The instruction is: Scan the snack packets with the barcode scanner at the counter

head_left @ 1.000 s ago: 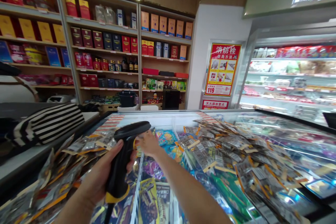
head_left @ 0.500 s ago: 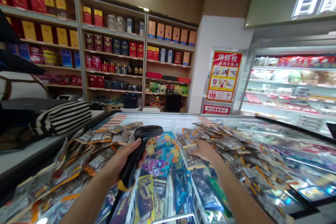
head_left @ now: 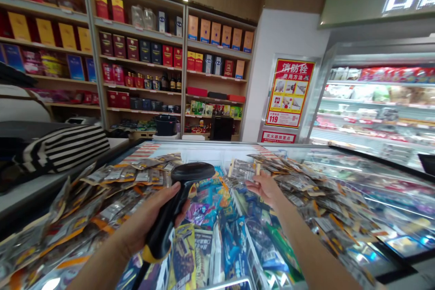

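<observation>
My left hand [head_left: 152, 217] is wrapped around the black handle of a barcode scanner [head_left: 193, 171], its head upward and its cable running down toward the bottom edge. My right hand [head_left: 265, 188] is closed on the near right edge of a clear-and-orange snack packet [head_left: 242, 169], over the freezer. The fingertips are partly blurred. Beneath both hands, colourful ice cream packs [head_left: 207, 199] fill the open chest freezer. A pile of similar packets [head_left: 115, 199] spreads to the left of the scanner, and another pile [head_left: 306, 186] lies to the right of my right hand.
A black-and-white striped bag [head_left: 68, 149] sits on the counter at left. Shelves of boxed goods [head_left: 142, 50] stand behind the freezer. A red fire-hydrant poster [head_left: 288, 93] hangs on the wall. At right is a lit refrigerated display [head_left: 377, 104].
My right hand has drawn the packet up and away from the ice cream packs, tilting it back. My left hand and the scanner have shifted slightly left and down. The view has tilted a little.
</observation>
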### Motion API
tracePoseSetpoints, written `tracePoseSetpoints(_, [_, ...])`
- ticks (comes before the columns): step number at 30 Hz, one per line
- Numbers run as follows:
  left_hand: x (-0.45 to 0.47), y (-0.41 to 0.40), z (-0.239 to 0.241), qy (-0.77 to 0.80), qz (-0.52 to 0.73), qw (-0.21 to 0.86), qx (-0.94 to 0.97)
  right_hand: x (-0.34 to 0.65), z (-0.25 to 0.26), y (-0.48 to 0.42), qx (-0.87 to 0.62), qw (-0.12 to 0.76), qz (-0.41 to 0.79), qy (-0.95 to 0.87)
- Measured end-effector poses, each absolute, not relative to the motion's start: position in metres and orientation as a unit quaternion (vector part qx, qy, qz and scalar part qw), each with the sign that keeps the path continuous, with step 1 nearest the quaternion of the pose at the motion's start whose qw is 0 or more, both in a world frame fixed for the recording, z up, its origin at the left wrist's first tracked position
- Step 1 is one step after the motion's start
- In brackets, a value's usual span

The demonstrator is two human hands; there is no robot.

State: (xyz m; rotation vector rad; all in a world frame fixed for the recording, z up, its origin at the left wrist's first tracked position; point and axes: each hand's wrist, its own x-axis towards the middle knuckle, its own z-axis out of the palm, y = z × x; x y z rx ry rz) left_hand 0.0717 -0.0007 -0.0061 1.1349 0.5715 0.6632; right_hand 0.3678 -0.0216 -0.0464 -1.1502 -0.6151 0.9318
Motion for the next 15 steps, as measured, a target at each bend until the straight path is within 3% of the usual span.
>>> tracePoseSetpoints(8, [0.081,-0.007,-0.014,0.242,0.279,0.765,0.527,0.356,-0.059,-0.015,-0.333,0.773,0.494,-0.218])
tracePoseSetpoints(15, [0.083,-0.006,-0.017,0.226,0.261,0.787,0.512,0.350,-0.069,-0.007,-0.386,0.751,0.493,-0.210])
